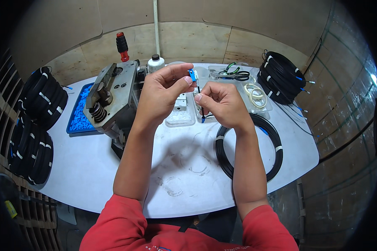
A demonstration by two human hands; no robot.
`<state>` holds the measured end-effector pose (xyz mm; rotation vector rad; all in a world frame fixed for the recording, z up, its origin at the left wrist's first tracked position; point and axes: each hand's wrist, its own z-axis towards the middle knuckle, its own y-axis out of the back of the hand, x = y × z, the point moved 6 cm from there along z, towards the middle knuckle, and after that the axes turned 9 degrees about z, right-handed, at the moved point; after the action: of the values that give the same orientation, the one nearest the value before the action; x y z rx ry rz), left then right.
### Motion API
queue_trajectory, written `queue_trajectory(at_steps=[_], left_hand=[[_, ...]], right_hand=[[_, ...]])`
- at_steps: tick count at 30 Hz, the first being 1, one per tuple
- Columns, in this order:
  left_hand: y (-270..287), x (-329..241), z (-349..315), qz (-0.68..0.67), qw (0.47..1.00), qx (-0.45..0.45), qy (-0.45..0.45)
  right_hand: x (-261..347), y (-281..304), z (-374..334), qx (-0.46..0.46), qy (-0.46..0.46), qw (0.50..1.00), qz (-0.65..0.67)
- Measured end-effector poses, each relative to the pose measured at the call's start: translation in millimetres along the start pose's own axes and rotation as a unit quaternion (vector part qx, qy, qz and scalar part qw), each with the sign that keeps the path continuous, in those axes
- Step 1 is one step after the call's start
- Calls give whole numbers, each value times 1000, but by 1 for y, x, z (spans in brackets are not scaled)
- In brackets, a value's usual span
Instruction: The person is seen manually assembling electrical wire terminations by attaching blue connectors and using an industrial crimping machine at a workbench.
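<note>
Blue plastic piece [191, 75], up above the counter [81, 167], is pinched in our left hand [163, 88]; our right hand [225, 104] grips the black cable [198, 89] (white at its tip) just beside it.

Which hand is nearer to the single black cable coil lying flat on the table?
Right. The right hand is just above the coil's upper-left edge in the view; the left hand is farther off, up and to its left.

We are pinching with our left hand [163, 88], thumb [181, 86] opposite forefinger [178, 69]; our right hand [224, 104] is pinching just right of that grip, both forearms [135, 161] slanting below.
</note>
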<state>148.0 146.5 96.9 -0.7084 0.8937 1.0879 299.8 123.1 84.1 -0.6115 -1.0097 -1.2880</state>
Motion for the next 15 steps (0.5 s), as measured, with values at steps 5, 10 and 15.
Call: queue_trajectory(at_steps=[5,10,15], left_hand=[[0,1,0,-3,1000,-1,5],[-1,1,0,-2,1000,0,-1],[0,1,1,-6,1000,1,-2]], right_hand=[[-1,0,0,1,-7,1000,-2],[-2,0,0,2,-4,1000,0],[-1,-1,0,1,-5,1000,3]])
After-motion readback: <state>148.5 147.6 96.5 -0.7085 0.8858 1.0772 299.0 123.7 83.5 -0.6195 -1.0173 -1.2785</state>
